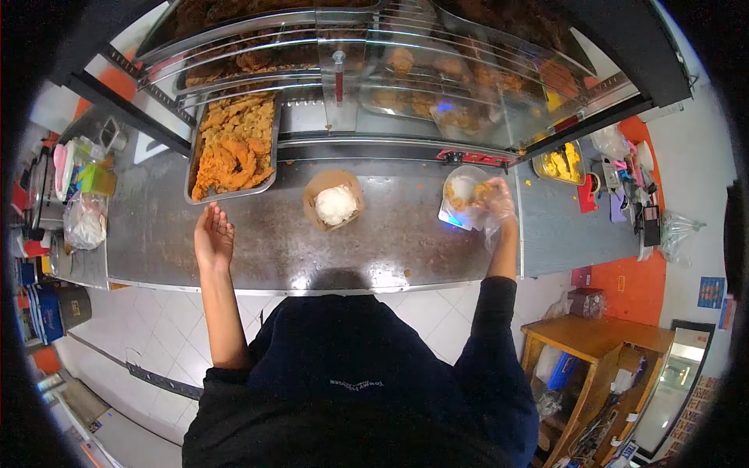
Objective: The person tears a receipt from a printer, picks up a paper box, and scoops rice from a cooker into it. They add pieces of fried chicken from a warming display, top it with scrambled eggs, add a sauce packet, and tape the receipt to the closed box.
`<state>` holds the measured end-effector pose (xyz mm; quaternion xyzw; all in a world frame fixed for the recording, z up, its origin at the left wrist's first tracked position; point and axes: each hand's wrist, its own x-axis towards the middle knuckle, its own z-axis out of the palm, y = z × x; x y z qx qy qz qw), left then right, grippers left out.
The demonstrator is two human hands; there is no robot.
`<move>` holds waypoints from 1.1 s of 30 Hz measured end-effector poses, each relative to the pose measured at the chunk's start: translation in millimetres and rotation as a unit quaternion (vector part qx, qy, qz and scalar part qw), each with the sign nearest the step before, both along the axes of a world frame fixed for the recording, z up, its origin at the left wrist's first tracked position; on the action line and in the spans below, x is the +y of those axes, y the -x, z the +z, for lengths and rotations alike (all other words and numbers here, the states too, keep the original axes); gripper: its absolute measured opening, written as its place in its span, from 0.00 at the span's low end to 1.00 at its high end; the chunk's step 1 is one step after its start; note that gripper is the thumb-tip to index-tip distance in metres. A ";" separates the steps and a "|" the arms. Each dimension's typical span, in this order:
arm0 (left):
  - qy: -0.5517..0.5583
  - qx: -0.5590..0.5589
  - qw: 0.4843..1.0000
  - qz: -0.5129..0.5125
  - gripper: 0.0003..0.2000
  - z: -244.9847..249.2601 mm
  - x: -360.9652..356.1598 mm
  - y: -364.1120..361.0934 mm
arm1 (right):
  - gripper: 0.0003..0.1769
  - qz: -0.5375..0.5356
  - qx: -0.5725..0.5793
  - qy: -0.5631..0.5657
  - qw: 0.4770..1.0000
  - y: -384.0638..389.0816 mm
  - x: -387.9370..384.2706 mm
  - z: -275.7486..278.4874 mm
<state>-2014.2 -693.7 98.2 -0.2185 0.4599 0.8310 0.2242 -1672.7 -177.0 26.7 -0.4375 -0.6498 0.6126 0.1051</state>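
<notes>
My left hand (214, 235) is bare, palm up with its fingers stretched out. It holds nothing and is just below the near corner of a metal tray (192, 173) of orange breaded fried pieces (232, 160). My right hand (499, 204), in a clear plastic glove, is closed at the right side of a clear plastic bowl (455, 176). In its fingers is a piece of breaded fried chicken (480, 192). Under the bowl is a scale (454, 221) with a lit blue display. Between my hands stands an open brown paper box (312, 204) with a mound of white rice (336, 204).
Across the far side of the metal counter (273, 242) stands a glass display case (530, 109) holding trays of fried food. A metal tray of yellow pieces (562, 162) is at right. Bags and containers (86, 218) line the left end. A wooden shelf (597, 339) stands lower right.
</notes>
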 end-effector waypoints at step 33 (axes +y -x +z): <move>0.024 0.068 0.990 -0.122 0.15 -12.6 62.9 95.1 | 0.31 0.188 -0.357 -0.380 0.833 62.7 -57.4 -3.5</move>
